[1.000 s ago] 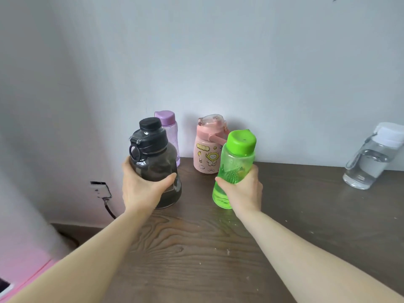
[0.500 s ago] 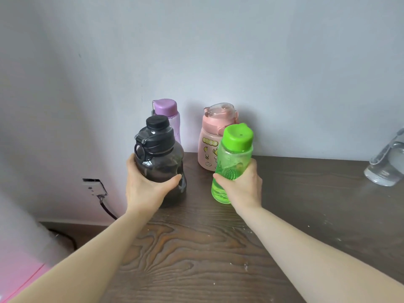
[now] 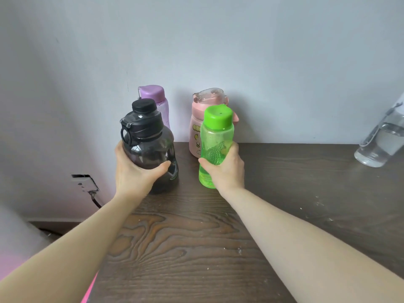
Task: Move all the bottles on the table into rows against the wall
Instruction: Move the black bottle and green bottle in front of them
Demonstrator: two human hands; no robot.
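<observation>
The left hand [image 3: 135, 173] is wrapped around the lower body of a squat smoky-black bottle [image 3: 150, 149], which has a wide black lid, a round screw cap on top and a loop at its left side. It stands upright near the left edge of the dark wood-grain worktop [image 3: 185, 248]. The right hand [image 3: 225, 171] is clamped on a slim translucent green bottle [image 3: 215, 145] with a bright green cap and a bumpy insert visible inside; whether its base touches the worktop I cannot tell.

Behind the black bottle, against the pale wall [image 3: 240, 51], stands a purple bottle [image 3: 156, 101] with a lilac cap. Behind the green one stands a pink bottle [image 3: 197, 127] with a clear flip lid and a cartoon print. Well apart at the right edge, a clear bottle [image 3: 382, 143] sits near the wall, partly cut off by the frame.
</observation>
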